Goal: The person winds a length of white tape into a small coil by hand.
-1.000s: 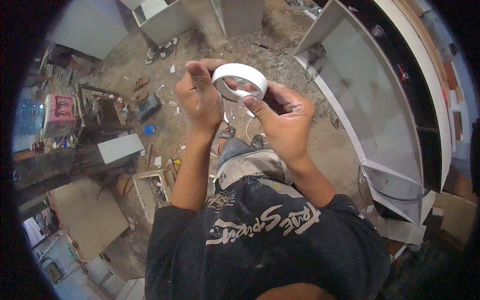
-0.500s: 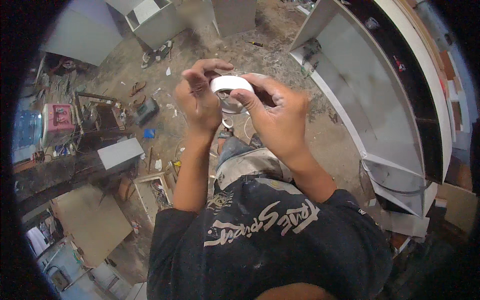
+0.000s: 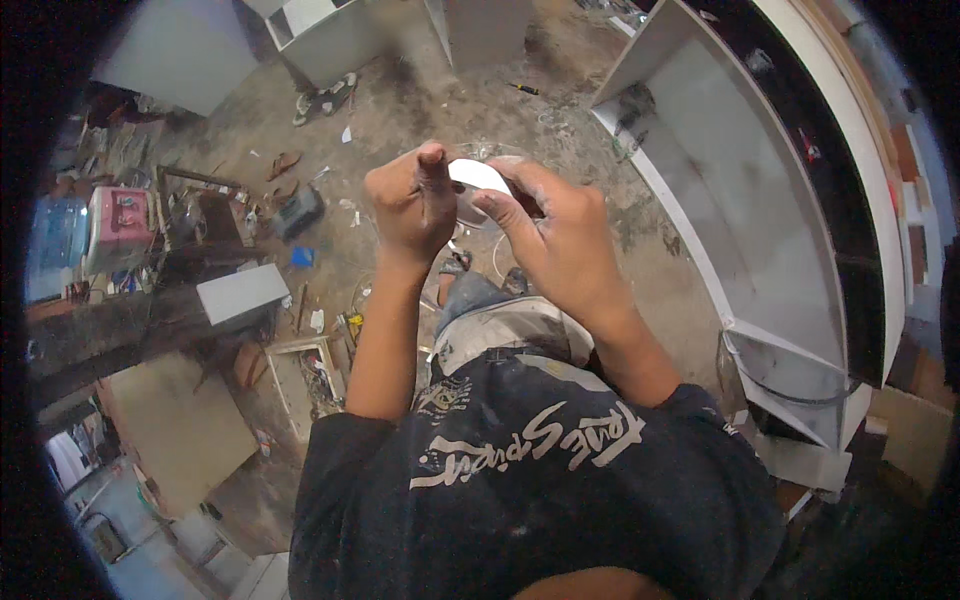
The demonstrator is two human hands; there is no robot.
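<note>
A roll of white tape [image 3: 481, 177] is held up in front of my body, its broad white band facing up. My right hand [image 3: 558, 225] grips it from the right, with the thumb on its near edge and the fingers round its far side. Against the roll's left side is my left hand [image 3: 412, 205], its fingers curled in and one fingertip raised. Part of the left fingers is hidden behind the hand and the roll, so their exact hold on the edge does not show. Pale dust marks the right fingers.
On the right lies a long white open cabinet [image 3: 740, 200]. Pale cabinet boxes [image 3: 350, 45] stand at the far side. To the left are a pink box [image 3: 122, 230], a white board [image 3: 243, 293] and a dark case [image 3: 298, 213]. A screwdriver [image 3: 524, 89] and scraps litter the floor.
My left hand has turned and its fingers have drawn in from a spread, arched pose. The roll has shifted slightly right and tilted within my right hand's grip.
</note>
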